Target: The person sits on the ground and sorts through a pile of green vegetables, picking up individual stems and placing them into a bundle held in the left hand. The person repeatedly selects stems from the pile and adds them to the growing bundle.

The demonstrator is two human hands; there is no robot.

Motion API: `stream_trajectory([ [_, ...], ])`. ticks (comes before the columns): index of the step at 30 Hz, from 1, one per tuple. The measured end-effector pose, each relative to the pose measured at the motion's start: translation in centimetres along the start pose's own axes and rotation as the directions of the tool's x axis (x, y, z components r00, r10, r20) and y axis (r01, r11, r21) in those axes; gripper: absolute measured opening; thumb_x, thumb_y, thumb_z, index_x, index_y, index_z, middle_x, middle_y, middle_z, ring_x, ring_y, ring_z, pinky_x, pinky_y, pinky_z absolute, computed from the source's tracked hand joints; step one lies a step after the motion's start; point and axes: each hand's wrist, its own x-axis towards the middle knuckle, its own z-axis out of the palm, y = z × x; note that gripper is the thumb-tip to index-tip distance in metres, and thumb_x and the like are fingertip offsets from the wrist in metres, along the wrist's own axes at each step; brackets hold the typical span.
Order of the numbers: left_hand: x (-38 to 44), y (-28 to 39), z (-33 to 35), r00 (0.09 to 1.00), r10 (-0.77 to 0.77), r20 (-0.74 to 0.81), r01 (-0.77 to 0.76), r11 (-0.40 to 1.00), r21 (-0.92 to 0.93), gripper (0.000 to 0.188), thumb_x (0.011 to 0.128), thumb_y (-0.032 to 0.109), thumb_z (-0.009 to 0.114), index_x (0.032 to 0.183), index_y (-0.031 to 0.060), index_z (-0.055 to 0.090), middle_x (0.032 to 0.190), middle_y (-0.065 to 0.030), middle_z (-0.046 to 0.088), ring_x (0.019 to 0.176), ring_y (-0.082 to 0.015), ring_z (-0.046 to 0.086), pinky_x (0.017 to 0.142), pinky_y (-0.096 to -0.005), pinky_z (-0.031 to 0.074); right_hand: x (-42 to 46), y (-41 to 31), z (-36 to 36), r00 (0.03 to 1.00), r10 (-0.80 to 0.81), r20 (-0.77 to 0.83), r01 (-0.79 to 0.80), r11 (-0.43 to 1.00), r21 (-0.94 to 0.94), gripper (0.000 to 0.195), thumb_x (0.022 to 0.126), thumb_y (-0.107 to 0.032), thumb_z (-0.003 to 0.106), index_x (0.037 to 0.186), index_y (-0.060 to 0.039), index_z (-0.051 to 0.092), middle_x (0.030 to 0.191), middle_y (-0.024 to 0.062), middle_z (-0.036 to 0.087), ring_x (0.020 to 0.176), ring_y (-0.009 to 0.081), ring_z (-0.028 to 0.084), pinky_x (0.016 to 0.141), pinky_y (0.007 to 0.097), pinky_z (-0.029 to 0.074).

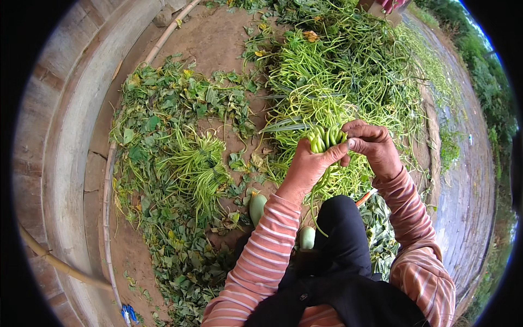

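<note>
My left hand [312,161] is closed around a small bundle of green stems [325,139], their thick ends bunched at the top. One long stem hangs from the bundle down past my knee. At the bundle's right side, my right hand [369,143] pinches with thumb and forefinger; whether a stem is between them is hard to see. Beneath both hands spreads a large heap of long green stems [310,69]. Narrow grey-green leaf strips [288,124] lie across it. To the left, a tied bundle of leafy stems [206,163] rests on loose leaves.
Plucked leaves [179,253] cover the dirt floor on the left. A bamboo pole [107,196] runs along a concrete ledge [67,155]. Blue-handled pliers or snips [130,314] lie at lower left. An orange-handled tool [365,197] shows beside my knee. Wet pavement [466,204] stretches along the right.
</note>
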Motion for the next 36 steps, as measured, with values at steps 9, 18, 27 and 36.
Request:
stream_trajectory([
  [9,-0.2,-0.5,0.5,1.000,-0.017,0.015,0.018,0.999,-0.035,0.026,0.069,0.001,0.072,0.091,0.0022,0.059,0.080,0.0016,0.060,0.069,-0.0085,0.057,0.064,-0.0229,0.049,0.1,0.4,0.7,0.980,-0.201,-0.007,0.199,0.973,-0.114,0.012,0.066,0.003,0.069,0.077,0.0006,0.063,0.087,0.0064,0.057,0.081,0.0139,0.054,0.077,0.0265,0.043],
  [18,-0.2,0.9,-1.5,0.994,0.068,-0.080,-0.080,0.984,-0.159,0.014,0.073,0.007,0.068,0.082,0.0040,0.058,0.072,-0.0056,0.061,0.061,-0.0150,0.060,0.059,-0.0280,0.051,-1.2,4.5,4.2,0.995,-0.103,0.016,0.104,0.992,-0.071,0.038,0.093,-0.030,0.043,0.115,0.0003,0.047,0.105,0.0073,0.055,0.097,0.0132,0.050,0.087,0.0252,0.039],
  [27,-0.3,0.9,-3.0,0.977,0.020,-0.210,-0.084,0.950,-0.300,0.014,0.079,0.014,0.064,0.082,0.0046,0.053,0.062,-0.0026,0.046,0.058,-0.0171,0.050,0.061,-0.0324,0.047,-1.7,9.5,5.1,0.977,-0.156,0.148,0.184,0.962,-0.202,0.033,0.094,-0.032,0.038,0.095,-0.0016,0.053,0.079,0.0053,0.046,0.073,0.0152,0.046,0.069,0.0282,0.040],
  [36,0.7,0.2,-2.4,0.860,0.194,-0.473,-0.228,0.973,-0.015,0.012,0.074,0.005,0.068,0.070,0.0036,0.057,0.062,-0.0021,0.057,0.046,-0.0095,0.051,0.043,-0.0233,0.043,7.1,21.6,-3.9,0.965,0.168,-0.200,-0.243,0.858,-0.453,0.037,0.079,-0.021,0.060,0.109,0.0005,0.057,0.099,0.0152,0.063,0.089,0.0206,0.059,0.084,0.0291,0.045],
])
